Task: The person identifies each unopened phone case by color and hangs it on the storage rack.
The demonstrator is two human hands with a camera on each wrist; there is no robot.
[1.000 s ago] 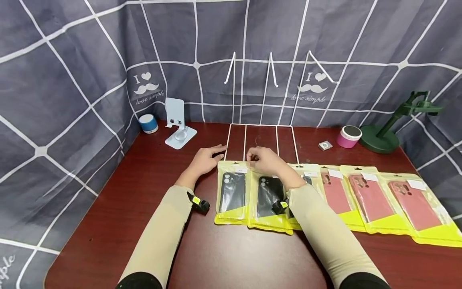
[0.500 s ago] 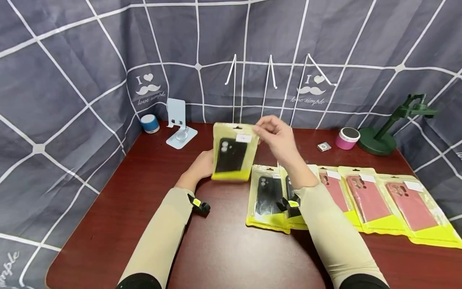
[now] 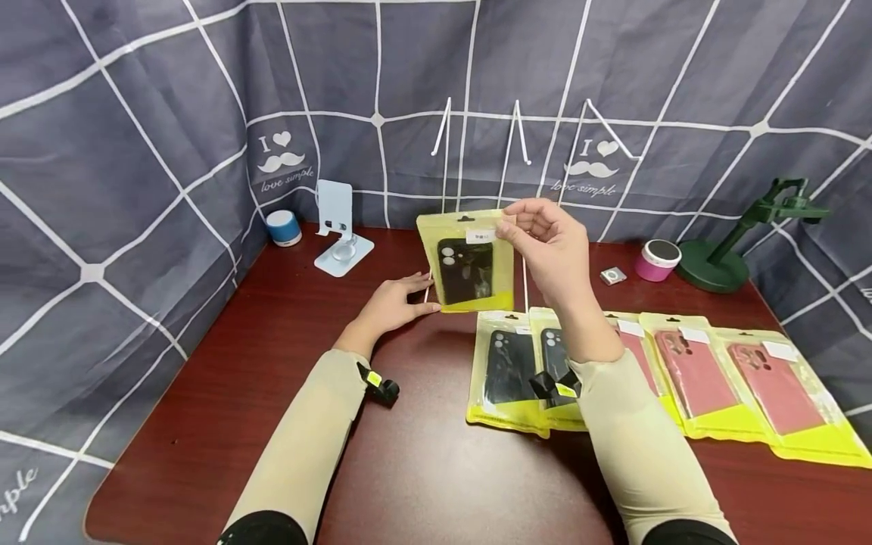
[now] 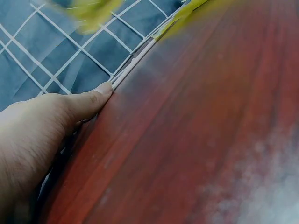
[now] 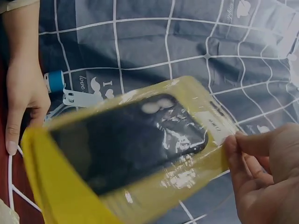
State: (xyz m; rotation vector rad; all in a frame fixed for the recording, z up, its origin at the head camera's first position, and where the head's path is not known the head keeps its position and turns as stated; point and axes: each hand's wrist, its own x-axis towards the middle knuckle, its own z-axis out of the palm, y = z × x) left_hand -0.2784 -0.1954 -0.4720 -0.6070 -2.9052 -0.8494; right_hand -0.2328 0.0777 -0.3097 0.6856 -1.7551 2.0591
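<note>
My right hand (image 3: 548,246) pinches the top right corner of a yellow-edged clear pouch with a black phone case (image 3: 465,276) inside. The pouch hangs upright above the table, in front of the white wire rack (image 3: 446,155). In the right wrist view, the black phone case (image 5: 131,140) shows two camera rings through the plastic, and a white label sits near the hang hole. Fingers extended, my left hand (image 3: 391,309) rests at the left side of the rack's base, just below the pouch. The left wrist view has the thumb of my left hand (image 4: 60,112) against the white wire.
Two pouched black cases (image 3: 511,367) and several pouched pink cases (image 3: 698,375) lie in an overlapping row to the right. Behind stand a pale blue phone stand (image 3: 337,223), a blue cylinder (image 3: 283,228), a pink cylinder (image 3: 658,260) and a green stand (image 3: 729,257).
My right hand has lifted the leftmost pouched black case off the table, raising it toward the rack, then shifted slightly right. My left hand stays near the rack's base.
</note>
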